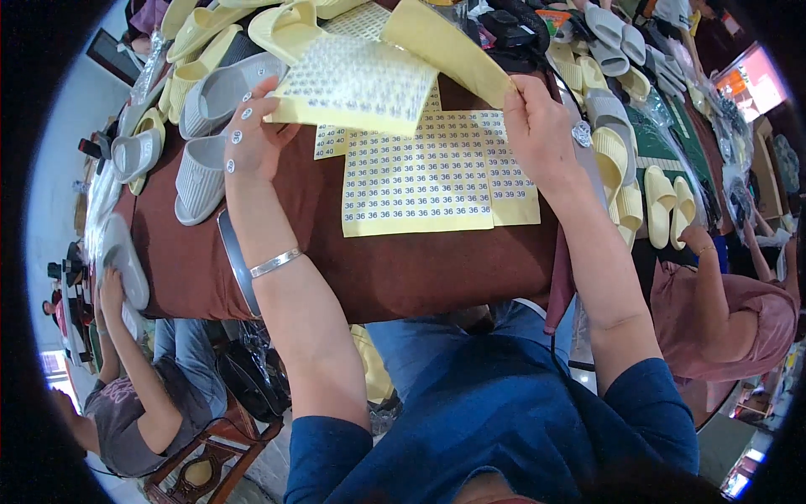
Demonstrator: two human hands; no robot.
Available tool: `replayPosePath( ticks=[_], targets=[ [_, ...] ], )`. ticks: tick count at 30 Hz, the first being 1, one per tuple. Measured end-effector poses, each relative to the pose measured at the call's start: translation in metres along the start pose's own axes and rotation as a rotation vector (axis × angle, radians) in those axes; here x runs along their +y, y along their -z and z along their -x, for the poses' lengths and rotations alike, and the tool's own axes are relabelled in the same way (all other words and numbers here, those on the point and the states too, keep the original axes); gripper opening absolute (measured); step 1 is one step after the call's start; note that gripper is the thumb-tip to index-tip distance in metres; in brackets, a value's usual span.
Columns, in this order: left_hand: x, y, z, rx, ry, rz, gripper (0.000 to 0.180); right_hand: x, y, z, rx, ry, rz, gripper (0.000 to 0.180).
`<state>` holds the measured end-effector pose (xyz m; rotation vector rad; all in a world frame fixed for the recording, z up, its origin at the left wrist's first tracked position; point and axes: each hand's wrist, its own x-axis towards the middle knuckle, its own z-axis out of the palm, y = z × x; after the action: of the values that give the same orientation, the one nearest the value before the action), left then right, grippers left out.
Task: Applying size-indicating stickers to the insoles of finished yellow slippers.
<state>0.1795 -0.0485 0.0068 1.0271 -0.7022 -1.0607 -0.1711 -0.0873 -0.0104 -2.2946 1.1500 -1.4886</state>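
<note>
My left hand (253,134) pinches the near-left corner of a sticker sheet (357,84), raised and tilted above the table, its face blurred by glare. Several small round stickers cling to the back of this hand and its fingers. Between its fingertips and thumb, my right hand (537,122) grips the corner of a curled, plain pale-yellow sheet (449,50). Below both hands a printed sticker sheet (416,172) lies flat, partly covering another sticker sheet (514,181). Grey slippers (201,176) rest beside my left hand.
A brown cloth covers the table (395,273). Yellow slippers (201,34) crowd the far left, and more yellow slippers (670,206) lie at right. A phone-like dark object (238,260) sits at the near-left edge. One person (155,395) handles a grey slipper at left; another person (714,319) sits at right.
</note>
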Motion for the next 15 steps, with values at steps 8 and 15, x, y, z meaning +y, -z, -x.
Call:
replayPosePath(
  ticks=[8, 15],
  targets=[
    [-0.006, 0.019, -0.01, 0.05, -0.12, -0.625, 0.034, -0.002, 0.008, -0.002, -0.05, 0.052, 0.069, 0.013],
    [-0.009, 0.022, -0.008, 0.114, -0.101, -0.743, 0.03, -0.003, 0.015, -0.002, -0.06, 0.183, 0.184, 0.014]
  ],
)
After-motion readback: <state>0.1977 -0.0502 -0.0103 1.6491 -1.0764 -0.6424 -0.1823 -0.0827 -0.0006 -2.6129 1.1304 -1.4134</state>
